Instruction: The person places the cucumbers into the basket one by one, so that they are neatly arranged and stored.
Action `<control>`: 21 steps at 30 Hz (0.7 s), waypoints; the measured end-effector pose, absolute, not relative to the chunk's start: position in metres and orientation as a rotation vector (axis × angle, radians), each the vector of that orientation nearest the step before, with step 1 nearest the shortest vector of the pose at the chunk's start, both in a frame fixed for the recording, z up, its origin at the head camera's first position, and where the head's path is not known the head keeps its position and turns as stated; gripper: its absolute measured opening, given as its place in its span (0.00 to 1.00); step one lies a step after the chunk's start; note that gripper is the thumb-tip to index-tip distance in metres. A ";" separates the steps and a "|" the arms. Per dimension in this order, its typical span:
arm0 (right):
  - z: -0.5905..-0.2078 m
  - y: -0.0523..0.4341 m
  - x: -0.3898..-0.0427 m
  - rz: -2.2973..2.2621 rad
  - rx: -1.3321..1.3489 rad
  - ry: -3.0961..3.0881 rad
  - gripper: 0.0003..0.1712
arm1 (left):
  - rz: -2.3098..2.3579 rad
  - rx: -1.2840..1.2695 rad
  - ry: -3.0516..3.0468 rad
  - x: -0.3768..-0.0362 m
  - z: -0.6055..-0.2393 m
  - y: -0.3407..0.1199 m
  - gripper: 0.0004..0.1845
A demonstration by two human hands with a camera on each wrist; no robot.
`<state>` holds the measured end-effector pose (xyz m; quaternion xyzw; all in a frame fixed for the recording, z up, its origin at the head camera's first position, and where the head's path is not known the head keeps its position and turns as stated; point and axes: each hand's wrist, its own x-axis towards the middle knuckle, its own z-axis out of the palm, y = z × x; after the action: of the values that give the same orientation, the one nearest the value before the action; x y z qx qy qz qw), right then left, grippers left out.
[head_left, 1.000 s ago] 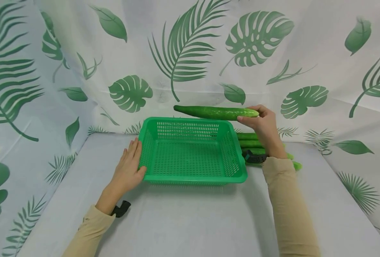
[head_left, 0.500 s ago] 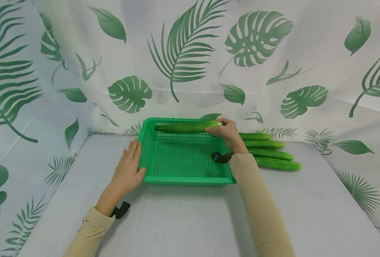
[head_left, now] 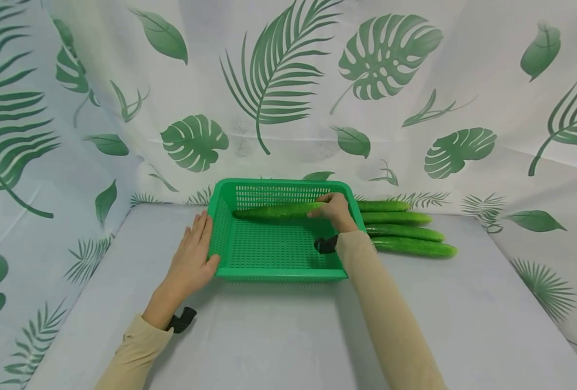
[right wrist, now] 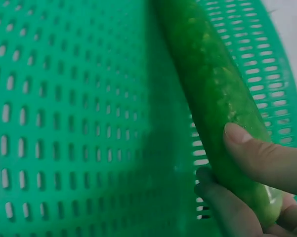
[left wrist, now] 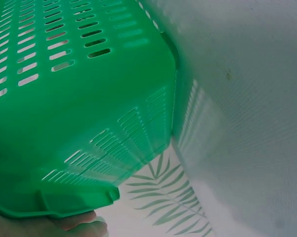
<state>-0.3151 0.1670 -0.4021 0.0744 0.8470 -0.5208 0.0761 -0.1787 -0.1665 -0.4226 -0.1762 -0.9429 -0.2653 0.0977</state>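
Note:
A green slotted plastic basket point(head_left: 229, 268) stands in the middle of the table. My right hand point(head_left: 334, 210) grips one end of a long cucumber point(head_left: 276, 210) that lies low inside the basket along its far wall. The right wrist view shows my thumb and fingers point(right wrist: 257, 163) curled round the cucumber point(right wrist: 207, 94) just over the basket floor point(right wrist: 64, 123). My left hand point(head_left: 193, 259) rests flat against the basket's left wall, fingers straight. Only the basket's outer wall point(left wrist: 84, 123) and a fingertip show in the left wrist view.
Several more cucumbers point(head_left: 405, 233) lie side by side on the table just right of the basket. A leaf-print cloth point(head_left: 288, 81) hangs behind and at both sides. The grey tabletop point(head_left: 278, 336) stretches toward me in front of the basket.
My right hand has carried the cucumber left and down, from above the basket's far rim to low inside it. The left hand has stayed on the basket's left wall.

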 end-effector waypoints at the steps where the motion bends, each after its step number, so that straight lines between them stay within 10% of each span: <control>1: -0.403 0.166 -0.316 -1.522 0.239 2.561 0.31 | -0.786 -0.521 -2.795 -0.178 -0.422 -0.167 0.41; 21: -0.371 0.163 -0.301 -1.236 0.169 2.759 0.28 | -0.799 -0.527 -2.785 -0.178 -0.424 -0.166 0.41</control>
<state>-0.3015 0.1627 -0.3707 0.0558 0.9097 -0.4076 0.0570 -0.1784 -0.1664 -0.4237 -0.1780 -0.9411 -0.2701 0.0982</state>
